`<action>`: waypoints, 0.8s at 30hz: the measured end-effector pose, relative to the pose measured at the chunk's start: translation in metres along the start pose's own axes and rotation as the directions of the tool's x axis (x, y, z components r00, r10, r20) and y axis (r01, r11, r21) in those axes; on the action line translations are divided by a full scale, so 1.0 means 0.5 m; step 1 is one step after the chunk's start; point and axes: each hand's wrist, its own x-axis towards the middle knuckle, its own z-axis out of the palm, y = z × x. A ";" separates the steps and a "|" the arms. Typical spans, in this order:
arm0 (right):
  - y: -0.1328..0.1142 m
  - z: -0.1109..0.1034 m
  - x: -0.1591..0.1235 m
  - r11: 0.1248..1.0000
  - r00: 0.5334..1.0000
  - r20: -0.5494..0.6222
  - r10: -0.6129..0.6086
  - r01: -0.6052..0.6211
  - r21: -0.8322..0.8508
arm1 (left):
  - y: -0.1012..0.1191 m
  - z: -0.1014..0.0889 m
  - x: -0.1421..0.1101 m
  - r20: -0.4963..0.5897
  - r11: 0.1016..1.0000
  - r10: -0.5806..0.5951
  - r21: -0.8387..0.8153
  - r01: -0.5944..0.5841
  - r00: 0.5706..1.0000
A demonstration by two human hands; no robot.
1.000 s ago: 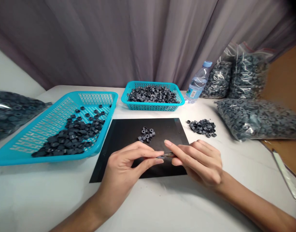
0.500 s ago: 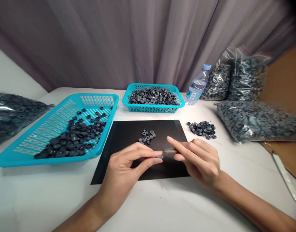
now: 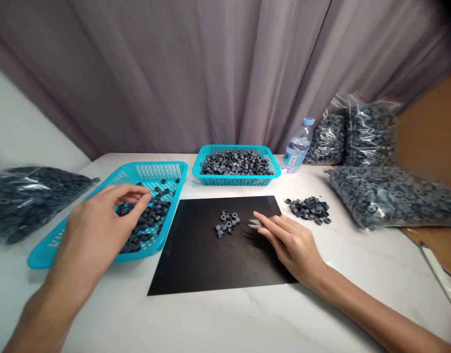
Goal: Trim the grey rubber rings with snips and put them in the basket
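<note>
My left hand (image 3: 96,223) hovers over the large turquoise basket (image 3: 81,206) of dark grey rings, fingers curled with the tips close together; whether a ring sits between them is not visible. My right hand (image 3: 291,242) rests on the black mat (image 3: 210,260), gripping a small metal tool (image 3: 253,224) whose tip points left. The tool's tip lies just right of a small cluster of grey rings (image 3: 227,222) on the mat.
A smaller turquoise basket (image 3: 235,180) full of rings stands behind the mat, a water bottle (image 3: 297,146) to its right. A loose ring pile (image 3: 309,208) lies right of the mat. Clear bags of rings sit at the right (image 3: 387,191) and left (image 3: 22,196).
My left hand left the right hand at the mat and swung left over the large basket. My right hand lowered onto the mat with the tool. The camera tilted up.
</note>
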 end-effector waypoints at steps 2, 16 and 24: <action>0.001 0.003 -0.001 1.000 1.000 0.009 0.008 -0.008 -0.001 | -0.028 -0.003 0.007 0.088 0.974 0.024 0.223 -0.043 0.996; 0.003 0.011 -0.001 0.999 0.995 0.095 0.033 -0.037 0.035 | 0.140 0.135 -0.133 0.158 0.802 0.533 -0.408 -0.437 0.831; 0.004 0.010 0.000 0.996 0.993 0.111 0.044 -0.052 0.073 | 0.100 0.180 -0.092 0.391 0.885 0.289 -0.457 -0.088 0.874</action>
